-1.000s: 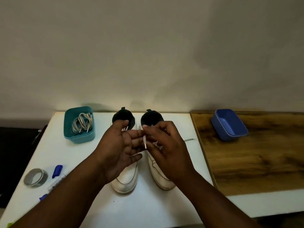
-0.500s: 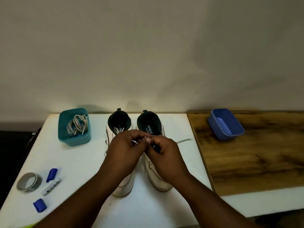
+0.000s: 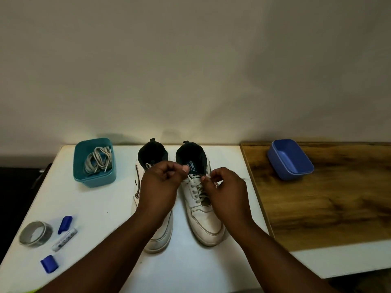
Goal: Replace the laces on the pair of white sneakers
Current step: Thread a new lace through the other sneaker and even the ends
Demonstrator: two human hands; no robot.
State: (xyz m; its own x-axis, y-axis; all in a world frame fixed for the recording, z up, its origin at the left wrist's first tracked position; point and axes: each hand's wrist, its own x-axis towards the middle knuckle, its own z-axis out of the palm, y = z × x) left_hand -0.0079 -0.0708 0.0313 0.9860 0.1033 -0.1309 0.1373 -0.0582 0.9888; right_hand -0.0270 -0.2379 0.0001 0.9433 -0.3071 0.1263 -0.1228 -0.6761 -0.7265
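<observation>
Both hands pinch lace ends at the collar of the right sneaker (image 3: pixel 203 208), left hand (image 3: pixel 163 182) and right hand (image 3: pixel 226 187) flanking its toe-to-heel axis on the worktop (image 3: pixel 95 218).

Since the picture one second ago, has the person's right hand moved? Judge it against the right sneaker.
Yes. The right hand has moved rightward, from the gap between the shoes to the right sneaker's outer side, pinching its lace.
</observation>
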